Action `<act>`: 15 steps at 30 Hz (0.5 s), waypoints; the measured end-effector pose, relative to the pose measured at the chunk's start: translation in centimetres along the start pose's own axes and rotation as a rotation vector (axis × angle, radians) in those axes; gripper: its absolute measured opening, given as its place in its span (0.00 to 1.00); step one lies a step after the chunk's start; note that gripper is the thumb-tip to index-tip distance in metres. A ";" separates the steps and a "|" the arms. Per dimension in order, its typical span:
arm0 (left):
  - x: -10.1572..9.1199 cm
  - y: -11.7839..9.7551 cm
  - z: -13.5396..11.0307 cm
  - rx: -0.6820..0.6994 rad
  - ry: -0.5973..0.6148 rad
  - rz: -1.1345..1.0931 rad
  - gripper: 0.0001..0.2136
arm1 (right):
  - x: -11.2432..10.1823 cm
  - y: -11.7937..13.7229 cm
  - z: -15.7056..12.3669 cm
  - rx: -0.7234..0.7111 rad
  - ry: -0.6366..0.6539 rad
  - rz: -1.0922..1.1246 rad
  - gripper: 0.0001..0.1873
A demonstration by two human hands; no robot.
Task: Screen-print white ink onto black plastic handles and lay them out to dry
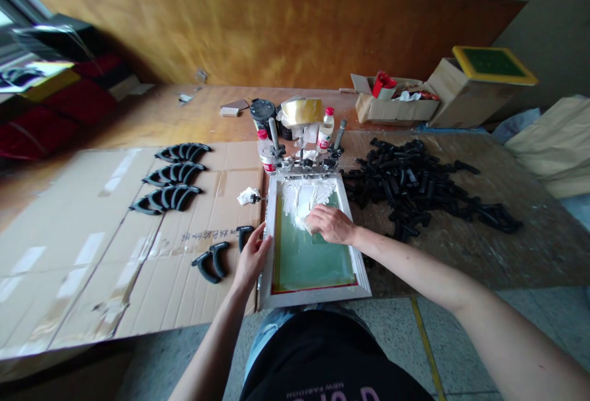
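Observation:
A screen-printing frame (362,275) with a green mesh (313,266) lies in front of me, hinged to a metal clamp (306,170) at its far end. White ink (299,195) is smeared over the mesh's far half. Over the mesh, my right hand (332,224) is closed on a small squeegee, mostly hidden by the fingers, touching the ink. My left hand (253,256) rests at the frame's left edge, thumb and fingers apart. Just beyond it is a black curved handle (244,235) on the cardboard; a pair of similar handles (214,259) lies further left.
Three rows of black handles (173,174) lie on cardboard (106,204) at left. A heap of black handles (410,179) sits at right. Behind the clamp stand red-capped bottles (325,130), a dark tub (262,112) and a tape roll (302,111). Open box (396,109) at back right.

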State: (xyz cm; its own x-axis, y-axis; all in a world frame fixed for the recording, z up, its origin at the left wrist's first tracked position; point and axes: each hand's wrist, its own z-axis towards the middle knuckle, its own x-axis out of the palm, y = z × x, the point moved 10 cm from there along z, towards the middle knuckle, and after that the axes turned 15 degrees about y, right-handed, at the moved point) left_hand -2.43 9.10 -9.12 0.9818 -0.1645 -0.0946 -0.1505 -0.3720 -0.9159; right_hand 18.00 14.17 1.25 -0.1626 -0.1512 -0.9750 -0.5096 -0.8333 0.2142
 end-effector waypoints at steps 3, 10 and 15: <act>0.1 -0.8 -0.4 -0.023 0.000 -0.008 0.38 | -1.5 -1.4 0.7 0.060 -0.018 0.069 0.06; -0.5 -7.9 -2.9 0.029 0.004 -0.072 0.32 | -8.5 -12.9 2.0 0.555 -0.196 0.144 0.31; -1.2 -15.4 -1.6 0.357 -0.022 -0.263 0.26 | -8.0 -18.9 -6.9 0.860 -0.374 0.271 0.17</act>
State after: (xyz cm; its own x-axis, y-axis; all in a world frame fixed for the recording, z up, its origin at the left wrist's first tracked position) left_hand -1.45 13.59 5.75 0.9843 -0.0857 0.1545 0.1498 -0.0587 -0.9870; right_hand 34.71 27.44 4.58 -0.5472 0.0219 -0.8367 -0.8339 -0.1000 0.5427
